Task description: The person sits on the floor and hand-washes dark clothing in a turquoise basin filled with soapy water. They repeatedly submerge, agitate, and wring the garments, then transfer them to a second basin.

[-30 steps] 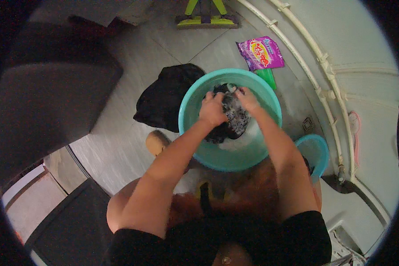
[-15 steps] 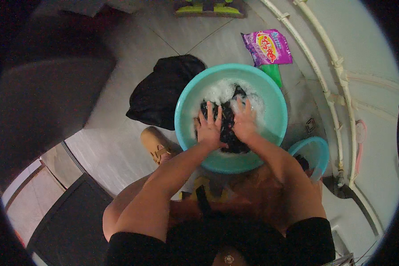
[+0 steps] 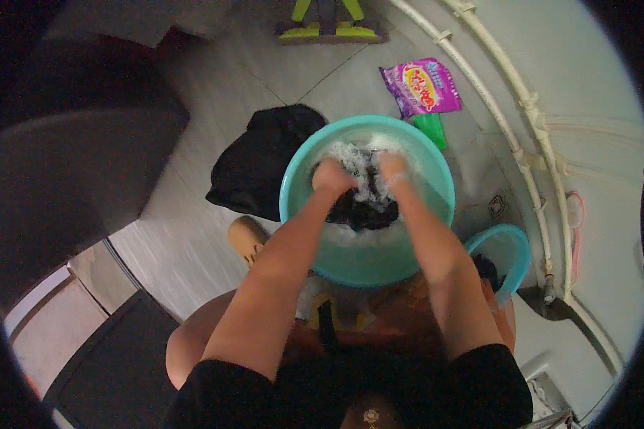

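A round turquoise basin [image 3: 447, 196] holds sudsy water and a wet black cloth [image 3: 368, 213]. My left hand [image 3: 333, 176] is down in the suds at the left of the cloth, its fingers curled closed into it. Across from it, my right hand [image 3: 392, 169] is blurred and partly covered by foam, but it looks bunched round the cloth's far right part. White foam [image 3: 365, 157] lies between the hands and along the far side. The fingertips of both hands are hidden in cloth and suds.
Left of the basin lies a dry-looking black garment [image 3: 261, 161]. A purple packet [image 3: 423, 87] and a green piece [image 3: 431, 130] lie beyond it at right. A smaller blue basin [image 3: 519, 257] with something dark stands near right. Pipes [image 3: 511, 136] run along the wall; a green mop head [image 3: 329, 32] is far off.
My hands, spread flat on the cloth before, have moved to its far side and curled in. The cloth is bunched lower, with foam over its middle. The view has shifted slightly.
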Tool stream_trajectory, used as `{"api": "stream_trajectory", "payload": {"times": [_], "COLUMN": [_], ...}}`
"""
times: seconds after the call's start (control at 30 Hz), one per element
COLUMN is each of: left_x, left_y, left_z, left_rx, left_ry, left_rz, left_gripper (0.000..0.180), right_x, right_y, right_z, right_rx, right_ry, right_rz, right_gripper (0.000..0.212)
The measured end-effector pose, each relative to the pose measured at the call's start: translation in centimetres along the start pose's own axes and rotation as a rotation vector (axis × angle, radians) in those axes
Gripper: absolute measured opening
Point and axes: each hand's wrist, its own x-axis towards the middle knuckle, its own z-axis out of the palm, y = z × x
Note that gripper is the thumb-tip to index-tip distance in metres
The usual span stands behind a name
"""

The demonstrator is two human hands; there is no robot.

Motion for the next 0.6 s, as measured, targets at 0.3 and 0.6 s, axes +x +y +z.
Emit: {"api": "stream_trajectory", "payload": {"times": [0.3,0.6], "left_x": [-12.1,-12.5], "left_y": [7.4,2.1], "left_z": [-6.8,-0.8], "left_rx": [0.132,0.194], "left_ry": [-0.001,-0.311], "left_rz": [0.624,0.015], "left_gripper": [0.069,0.133], "right_x": [-9.6,-12.3], "right_y": [0.4,-2.3], "right_z": [-5.0,4.4], "right_rx": [0.687,-0.136], "right_ry": [0.281,0.492], "right_rz": [-0.033,-0.313], "right_gripper": [0.065,0.071]}}
